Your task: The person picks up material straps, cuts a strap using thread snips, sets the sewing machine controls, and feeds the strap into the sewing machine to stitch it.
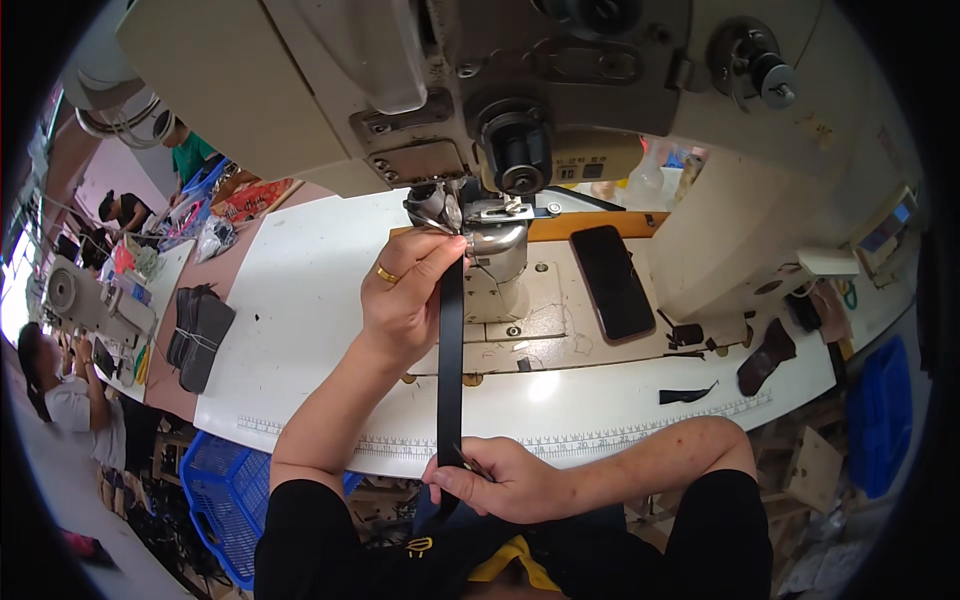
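Observation:
A long black strap (pixel 451 350) runs from the sewing machine's (pixel 500 225) post down toward my body. Beside the needle area, my left hand (pixel 408 285), wearing a gold ring, pinches the strap's upper end between thumb and fingers. My right hand (pixel 500 478) grips the strap's lower part in front of the table edge. A small dark pointed metal tool (pixel 468 461) also pokes out of that hand; its kind is hard to make out. The tail of the strap hangs below the right hand.
On the machine bed, a black phone (pixel 612 282) lies to the right. Dark scraps (pixel 767 357) rest farther right. A tied grey bundle (pixel 200 338) is at left. Blue crates (pixel 225 500) stand below the table. Another person (pixel 75 400) works at far left.

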### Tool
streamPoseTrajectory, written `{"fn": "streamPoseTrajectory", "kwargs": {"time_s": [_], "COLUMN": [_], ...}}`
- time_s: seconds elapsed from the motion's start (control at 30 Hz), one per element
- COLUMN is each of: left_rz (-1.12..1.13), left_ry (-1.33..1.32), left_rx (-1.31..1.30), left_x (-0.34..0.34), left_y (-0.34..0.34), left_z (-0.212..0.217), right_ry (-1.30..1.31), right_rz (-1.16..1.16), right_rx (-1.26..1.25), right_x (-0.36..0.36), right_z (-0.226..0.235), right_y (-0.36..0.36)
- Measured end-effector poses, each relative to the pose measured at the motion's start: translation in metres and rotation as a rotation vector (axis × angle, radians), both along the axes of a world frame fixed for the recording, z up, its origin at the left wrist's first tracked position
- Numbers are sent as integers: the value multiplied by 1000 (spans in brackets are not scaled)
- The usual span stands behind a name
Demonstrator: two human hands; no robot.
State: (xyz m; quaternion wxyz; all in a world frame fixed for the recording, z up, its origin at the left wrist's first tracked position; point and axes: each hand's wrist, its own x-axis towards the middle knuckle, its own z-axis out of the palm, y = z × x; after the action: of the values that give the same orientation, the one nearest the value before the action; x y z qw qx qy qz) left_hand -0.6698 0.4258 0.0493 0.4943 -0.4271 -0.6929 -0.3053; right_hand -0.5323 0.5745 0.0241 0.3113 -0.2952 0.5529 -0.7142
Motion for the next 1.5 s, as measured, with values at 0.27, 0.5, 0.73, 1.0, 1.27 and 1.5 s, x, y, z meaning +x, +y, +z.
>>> {"fn": "streamPoseTrajectory", "kwargs": {"time_s": [0.27,0.5,0.73,1.0,1.27,1.5], "left_rz": [-21,10,7,10,4,-4], "left_ry": [-10,-3,-7,-16,-1,3], "left_rx": [7,2,15,8,13,14], "left_x": [3,1,0,-1,0,0], "left_y": [3,1,0,-2,-3,2], "left_z": [3,1,-1,-3,-2,0], "right_ry": [-14,-30,-41,-34,-25,-58], "right_rz": [-2,13,19,20,61,2], "right_rx": [-17,23,1,-37,11,-28], "right_x": [1,1,1,3,0,-1], "right_z": [-3,-3,-6,-9,-7,-3], "right_y": [0,1,1,-1,0,1]}}
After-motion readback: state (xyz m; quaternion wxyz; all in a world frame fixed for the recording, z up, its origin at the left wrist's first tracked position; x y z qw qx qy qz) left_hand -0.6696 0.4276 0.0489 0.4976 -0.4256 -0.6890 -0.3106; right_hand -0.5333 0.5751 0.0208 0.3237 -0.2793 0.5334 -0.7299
